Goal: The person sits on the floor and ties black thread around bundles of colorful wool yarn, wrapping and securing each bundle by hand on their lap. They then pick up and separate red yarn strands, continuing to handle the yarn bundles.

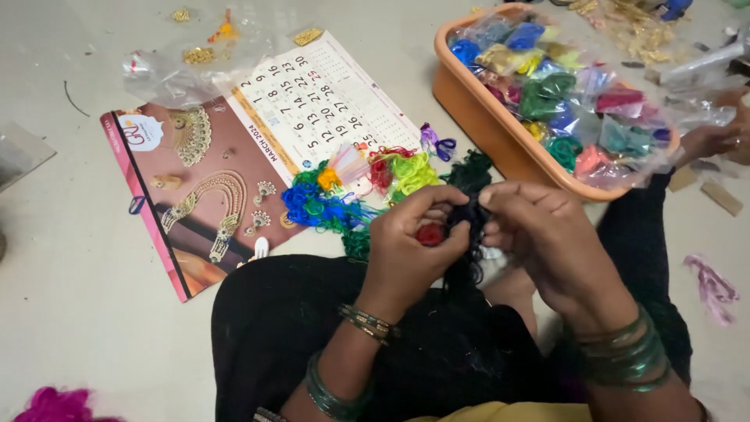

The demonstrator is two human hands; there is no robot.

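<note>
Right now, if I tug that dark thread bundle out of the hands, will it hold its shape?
Probably not. The dark thread bundle hangs limp between the left hand and right hand, so it looks floppy and light. Its loose strands may snag the bright thread heap on the calendar. It seems unlikely to roll.

Soft, even daylight with faint shadows; mild glare on the plastic bags (625, 117), slight blur at frame edges.
</note>
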